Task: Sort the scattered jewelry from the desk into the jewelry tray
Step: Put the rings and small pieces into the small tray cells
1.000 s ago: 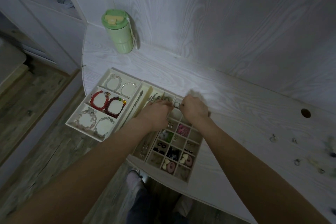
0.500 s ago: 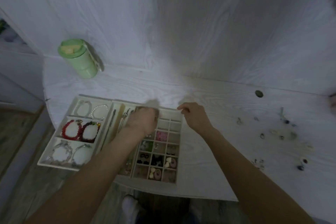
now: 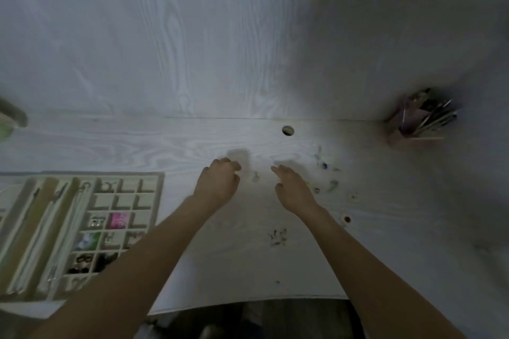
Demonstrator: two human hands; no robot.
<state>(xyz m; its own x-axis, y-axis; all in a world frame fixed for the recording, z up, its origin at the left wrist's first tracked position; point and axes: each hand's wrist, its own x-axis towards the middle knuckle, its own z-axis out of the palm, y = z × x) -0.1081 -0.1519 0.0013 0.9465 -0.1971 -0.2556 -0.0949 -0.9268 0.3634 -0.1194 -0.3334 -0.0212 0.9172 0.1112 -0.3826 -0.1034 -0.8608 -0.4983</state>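
Head view looks down on a pale wood-grain desk with both bare forearms reaching forward over it. Left hand hovers over bare desk with its fingers loosely curled under and nothing visible in them. Right hand sits just beside it, fingers relaxed and stretched forward, empty as far as the blurred frame shows. Between the two hands lies a small pale ring, touched by neither.

Scattered jewelry lies to the right of the right hand: small beads and pale bits near the fingertips, a greenish piece, a round white piece, and a stud with a red centre close to the right wrist. A dark little cluster sits nearer the desk's front edge, between the forearms.

Jewelry tray lies at the left, well apart from both hands. Its small square cells hold a pink item, a green-white item and dark pieces; several cells look bare. Long slots run along its left part.

A round hole pierces the desk near the back wall. A holder with pens stands in the far right corner.
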